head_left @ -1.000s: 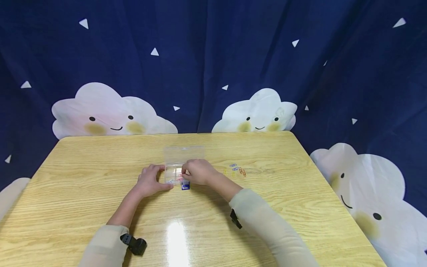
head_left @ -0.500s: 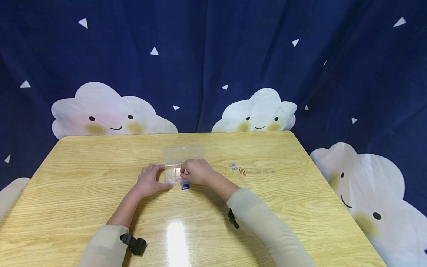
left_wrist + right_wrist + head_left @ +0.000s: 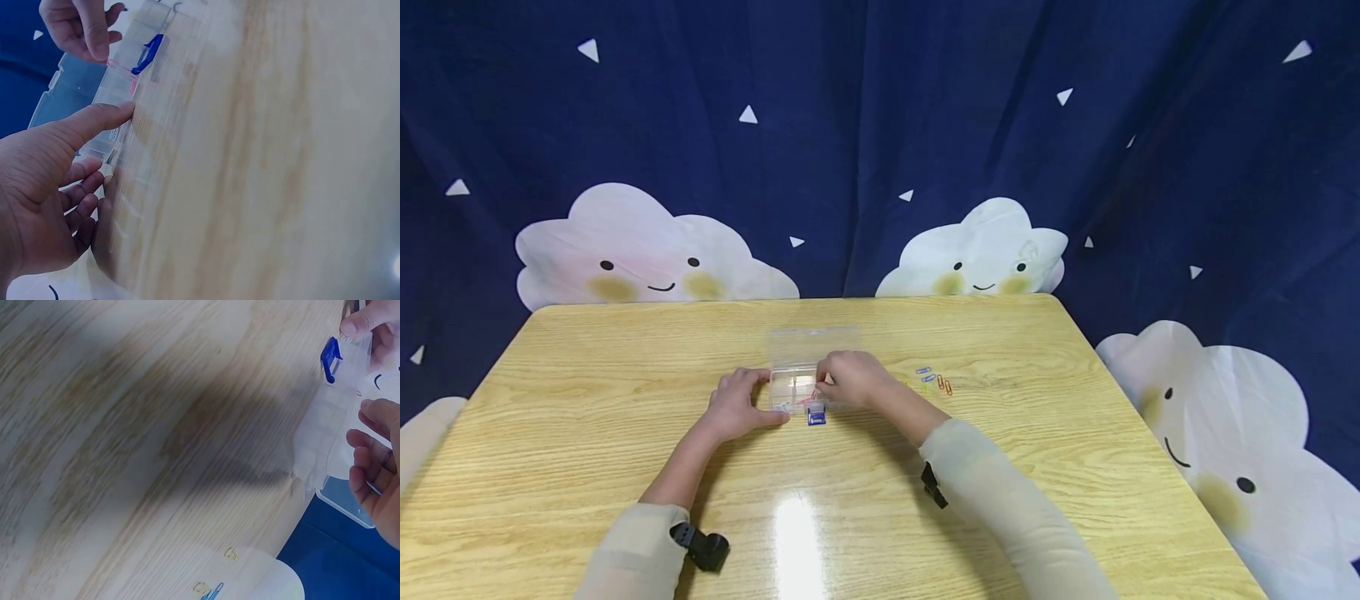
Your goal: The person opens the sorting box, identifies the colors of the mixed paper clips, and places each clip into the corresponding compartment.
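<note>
On the table (image 3: 587, 375), the clear box (image 3: 782, 384) lies lengthwise 9-to-3 o'clock, lid (image 3: 801, 346) toward 12. Left hand (image 3: 735, 407) pinches its 9 end; whether right hand (image 3: 855, 380), toward 3, pinches a pink clip (image 3: 134, 85), I cannot tell.

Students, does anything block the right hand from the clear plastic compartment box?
Nothing visible does. The right hand is over the open compartment box; its transparent lid lies folded back, and the blue plastic latch is at the near edge.
</note>
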The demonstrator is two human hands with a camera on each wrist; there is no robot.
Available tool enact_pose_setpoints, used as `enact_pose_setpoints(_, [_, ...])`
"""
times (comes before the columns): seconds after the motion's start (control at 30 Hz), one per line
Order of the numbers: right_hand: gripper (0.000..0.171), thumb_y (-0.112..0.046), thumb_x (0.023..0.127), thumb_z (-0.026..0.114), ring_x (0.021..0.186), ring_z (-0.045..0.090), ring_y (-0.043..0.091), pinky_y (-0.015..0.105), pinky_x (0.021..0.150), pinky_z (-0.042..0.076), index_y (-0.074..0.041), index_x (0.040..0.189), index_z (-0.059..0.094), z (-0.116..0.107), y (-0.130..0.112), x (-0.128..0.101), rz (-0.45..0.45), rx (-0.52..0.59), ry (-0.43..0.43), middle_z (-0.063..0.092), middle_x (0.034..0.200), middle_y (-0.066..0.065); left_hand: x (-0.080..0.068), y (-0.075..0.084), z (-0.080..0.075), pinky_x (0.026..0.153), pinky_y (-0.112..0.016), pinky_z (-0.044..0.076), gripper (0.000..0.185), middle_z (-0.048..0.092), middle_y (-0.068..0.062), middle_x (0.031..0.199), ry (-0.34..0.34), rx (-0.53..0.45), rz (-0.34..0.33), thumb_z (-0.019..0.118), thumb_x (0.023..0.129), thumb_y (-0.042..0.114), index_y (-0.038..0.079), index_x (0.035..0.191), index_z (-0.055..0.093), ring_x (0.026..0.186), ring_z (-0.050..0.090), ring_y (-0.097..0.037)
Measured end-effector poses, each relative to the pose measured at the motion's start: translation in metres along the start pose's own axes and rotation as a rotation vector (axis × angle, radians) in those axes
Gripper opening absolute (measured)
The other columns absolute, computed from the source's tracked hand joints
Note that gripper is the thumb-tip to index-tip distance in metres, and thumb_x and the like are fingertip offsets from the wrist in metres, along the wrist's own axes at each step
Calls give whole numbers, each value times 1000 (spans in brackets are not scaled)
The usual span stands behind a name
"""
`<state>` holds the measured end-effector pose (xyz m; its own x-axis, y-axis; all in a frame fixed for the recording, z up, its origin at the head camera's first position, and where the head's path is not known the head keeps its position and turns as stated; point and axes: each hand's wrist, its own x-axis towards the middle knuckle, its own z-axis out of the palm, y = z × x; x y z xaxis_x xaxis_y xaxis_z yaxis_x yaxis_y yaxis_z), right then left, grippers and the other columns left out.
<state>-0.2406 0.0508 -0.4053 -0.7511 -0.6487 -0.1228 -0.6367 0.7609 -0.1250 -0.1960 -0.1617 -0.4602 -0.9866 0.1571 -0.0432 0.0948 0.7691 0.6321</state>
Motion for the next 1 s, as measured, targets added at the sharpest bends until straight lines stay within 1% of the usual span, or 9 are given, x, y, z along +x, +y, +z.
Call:
enact_pose_setpoints(0.13, [16,-29,93,56,66,49,6,23,60,41,-21,98,69,1,1,-1,-1,-10,-3,62,87,-7,0,1,-1,95,-57,29,77,43,-22,133,-4,-2,-6,78,71,41,1,129,48,122,34,-42])
enact_pose_setpoints(0.33, [16,-28,91,58,69,52,7,27,64,45,-20,95,70,3,-3,0,-43,-9,19,63,83,-6,-1,1,0,94,-56,29,78,43,-22,133,-13,-2,-4,77,72,42,1,131,47,120,34,-41])
enact_pose_setpoints(0.4, [16,-28,91,57,71,52,7,28,66,46,-20,96,70,5,-4,0,-51,-18,22,63,84,-6,-1,1,0,94,-56,29,78,43,-21,133,-16,-5,-5,77,72,42,2,131,46,120,34,-41])
enact_pose_setpoints(0.53, [16,-29,92,57,73,53,8,29,69,47,-20,96,70,6,-6,0,-47,-28,24,62,86,-5,-1,2,0,94,-56,29,78,43,-22,132,-18,-8,-4,77,72,42,1,131,46,120,34,-41])
enact_pose_setpoints(0.6, [16,-29,91,57,72,53,8,29,68,47,-20,95,70,5,-5,-1,-40,-28,26,62,87,-5,-1,2,0,93,-56,30,78,44,-22,132,-15,-6,-1,77,72,42,1,131,46,119,34,-41])
enact_pose_setpoints(0.8, [16,-27,92,56,69,50,8,26,62,44,-20,96,70,-1,5,-6,-5,2,32,61,84,-6,0,3,0,94,-56,29,78,44,-22,132,-13,-4,-3,77,72,42,1,131,47,119,35,-41])
enact_pose_setpoints(1.0, [17,-27,93,56,70,52,8,28,64,46,-19,98,70,-7,21,-13,28,1,49,63,87,-5,-1,3,-2,96,-57,28,78,42,-23,134,-20,-2,-8,77,72,42,1,131,46,121,33,-42])
